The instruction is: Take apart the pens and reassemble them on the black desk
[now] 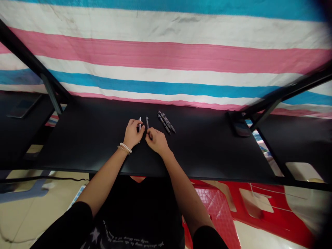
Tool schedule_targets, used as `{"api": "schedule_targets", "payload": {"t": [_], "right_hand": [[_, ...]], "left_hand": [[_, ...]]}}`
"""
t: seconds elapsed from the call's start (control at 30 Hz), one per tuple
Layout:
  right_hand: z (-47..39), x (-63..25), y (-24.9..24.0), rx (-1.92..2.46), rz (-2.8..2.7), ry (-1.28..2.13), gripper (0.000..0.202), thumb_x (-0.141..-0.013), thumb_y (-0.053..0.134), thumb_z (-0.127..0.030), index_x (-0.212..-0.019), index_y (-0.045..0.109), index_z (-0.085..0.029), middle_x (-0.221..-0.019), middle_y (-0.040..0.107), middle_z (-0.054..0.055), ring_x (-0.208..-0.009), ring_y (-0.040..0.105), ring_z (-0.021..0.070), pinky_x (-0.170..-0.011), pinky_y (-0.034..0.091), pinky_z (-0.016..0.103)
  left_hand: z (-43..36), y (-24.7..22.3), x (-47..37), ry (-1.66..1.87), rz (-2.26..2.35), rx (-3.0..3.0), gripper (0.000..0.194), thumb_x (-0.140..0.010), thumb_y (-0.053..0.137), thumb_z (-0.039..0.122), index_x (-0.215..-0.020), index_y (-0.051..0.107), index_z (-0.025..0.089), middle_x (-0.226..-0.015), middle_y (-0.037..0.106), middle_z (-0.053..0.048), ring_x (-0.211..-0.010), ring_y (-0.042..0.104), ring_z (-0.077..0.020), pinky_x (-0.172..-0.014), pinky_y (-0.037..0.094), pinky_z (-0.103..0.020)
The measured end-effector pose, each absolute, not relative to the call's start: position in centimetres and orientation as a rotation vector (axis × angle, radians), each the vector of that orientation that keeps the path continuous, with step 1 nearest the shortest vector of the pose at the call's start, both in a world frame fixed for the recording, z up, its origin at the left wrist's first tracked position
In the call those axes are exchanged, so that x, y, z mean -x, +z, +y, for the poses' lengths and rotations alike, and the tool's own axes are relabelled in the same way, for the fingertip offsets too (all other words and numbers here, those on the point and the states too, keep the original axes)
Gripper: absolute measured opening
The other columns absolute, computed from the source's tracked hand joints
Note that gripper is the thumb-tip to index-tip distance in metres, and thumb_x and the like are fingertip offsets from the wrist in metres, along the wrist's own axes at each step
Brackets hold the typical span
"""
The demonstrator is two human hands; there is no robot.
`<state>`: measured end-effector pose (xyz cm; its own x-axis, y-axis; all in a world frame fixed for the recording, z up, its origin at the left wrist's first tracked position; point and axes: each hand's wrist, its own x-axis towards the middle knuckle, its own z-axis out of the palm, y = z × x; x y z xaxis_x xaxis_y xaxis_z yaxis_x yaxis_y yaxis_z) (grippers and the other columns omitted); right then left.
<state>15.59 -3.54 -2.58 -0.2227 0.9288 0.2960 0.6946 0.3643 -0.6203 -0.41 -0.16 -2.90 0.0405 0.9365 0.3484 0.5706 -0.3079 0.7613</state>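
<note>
Keep a light fingertip pinch, the left hand (133, 133) grasping the white pen (140, 119) and the right hand (158, 139) the near end of the dark pen (147, 121), so both stay parallel mid-bench (207, 148), left of the loose pens (164, 125).

The white lettering (135, 238) on the black shirt (145, 204) is illegible.
</note>
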Motion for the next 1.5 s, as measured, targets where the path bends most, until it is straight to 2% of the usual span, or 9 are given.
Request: {"api": "schedule_targets", "payload": {"t": [0.2, 0.3, 0.47, 0.67, 0.83, 1.0, 1.17, 1.33, 1.5], "right_hand": [[-3.0, -16.1, -4.0, 1.250, -1.464, 0.908, 0.032, -0.091, 0.059, -0.042, -0.113, 0.061, -0.020, -0.077, 0.063, -0.001, -0.060, 0.060, 0.0134, -0.058, 0.050, 0.027], [-3.0, -16.2, -4.0, 1.145, -1.457, 1.023, 0.035, -0.090, 0.062, -0.048, -0.111, 0.067, -0.020, -0.085, 0.064, 0.002, -0.063, 0.061, 0.0130, -0.057, 0.052, 0.028], [-3.0, -16.1, -3.5, 1.110, -1.541, 0.955, 0.032, -0.093, 0.061, -0.047, -0.110, 0.072, -0.022, -0.087, 0.066, 0.003, -0.069, 0.062, 0.0139, -0.065, 0.053, 0.029], [-2.9, -15.9, -3.3, 1.099, -1.486, 1.070, 0.048, -0.098, 0.049, -0.058, -0.115, 0.070, -0.019, -0.071, 0.066, 0.000, -0.055, 0.059, 0.0128, -0.057, 0.050, 0.027], [-3.2, -15.8, -3.1, 1.164, -1.567, 0.845, 0.040, -0.100, 0.048, -0.048, -0.097, 0.076, -0.020, -0.067, 0.061, 0.000, -0.053, 0.056, 0.0130, -0.056, 0.048, 0.028], [-3.5, -15.8, -3.0, 1.193, -1.640, 0.649, 0.036, -0.099, 0.048, -0.036, -0.114, 0.077, -0.022, -0.078, 0.067, 0.004, -0.063, 0.060, 0.0161, -0.067, 0.054, 0.032], [-3.3, -15.5, -3.1, 1.229, -1.525, 0.721, 0.039, -0.096, 0.057, -0.048, -0.121, 0.075, -0.024, -0.097, 0.073, 0.007, -0.073, 0.066, 0.0174, -0.071, 0.057, 0.033], [-3.1, -15.5, -3.2, 1.195, -1.340, 0.868, 0.040, -0.096, 0.057, -0.052, -0.108, 0.078, -0.021, -0.079, 0.072, 0.004, -0.056, 0.061, 0.0141, -0.057, 0.055, 0.031], [-3.1, -15.6, -3.0, 1.145, -1.375, 0.714, 0.023, -0.091, 0.066, -0.041, -0.103, 0.078, -0.026, -0.103, 0.075, 0.007, -0.090, 0.071, 0.0197, -0.083, 0.060, 0.037]], "left_hand": [[0.2, -2.9, 0.3, 1.370, 1.299, -1.582, 0.031, -0.090, 0.069, 0.039, -0.110, 0.064, 0.016, -0.108, 0.070, -0.013, -0.098, 0.069, -0.0223, -0.091, 0.056, -0.039], [0.4, -2.7, 0.1, 1.396, 1.113, -1.264, 0.046, -0.087, 0.074, 0.048, -0.117, 0.061, 0.016, -0.110, 0.074, -0.014, -0.099, 0.073, -0.0228, -0.091, 0.057, -0.039], [0.1, -1.7, 0.1, 1.321, 0.913, -1.027, 0.041, -0.082, 0.077, 0.054, -0.096, 0.062, 0.018, -0.088, 0.076, -0.007, -0.084, 0.076, -0.0198, -0.079, 0.060, -0.033], [0.0, -1.2, 0.3, 1.293, 0.812, -0.898, 0.040, -0.075, 0.086, 0.046, -0.089, 0.059, 0.019, -0.094, 0.076, -0.005, -0.095, 0.076, -0.0216, -0.094, 0.059, -0.042], [0.0, -1.4, 0.1, 1.282, 0.825, -0.881, 0.039, -0.073, 0.087, 0.044, -0.087, 0.061, 0.019, -0.091, 0.076, -0.005, -0.094, 0.076, -0.0214, -0.096, 0.059, -0.044], [0.0, -1.5, 0.1, 1.295, 0.845, -0.846, 0.043, -0.070, 0.089, 0.047, -0.088, 0.063, 0.018, -0.087, 0.076, -0.004, -0.088, 0.077, -0.0209, -0.091, 0.061, -0.041], [0.2, -1.7, 0.2, 1.320, 0.825, -0.848, 0.042, -0.073, 0.087, 0.048, -0.090, 0.061, 0.019, -0.092, 0.077, -0.005, -0.096, 0.076, -0.0220, -0.097, 0.059, -0.044], [0.2, -1.9, 0.2, 1.333, 0.827, -0.844, 0.041, -0.075, 0.086, 0.046, -0.092, 0.061, 0.019, -0.098, 0.077, -0.007, -0.099, 0.076, -0.0226, -0.099, 0.058, -0.044], [0.2, -1.8, 0.1, 1.336, 0.806, -0.816, 0.040, -0.074, 0.087, 0.044, -0.090, 0.061, 0.019, -0.096, 0.077, -0.006, -0.097, 0.076, -0.0216, -0.099, 0.058, -0.044]]}}
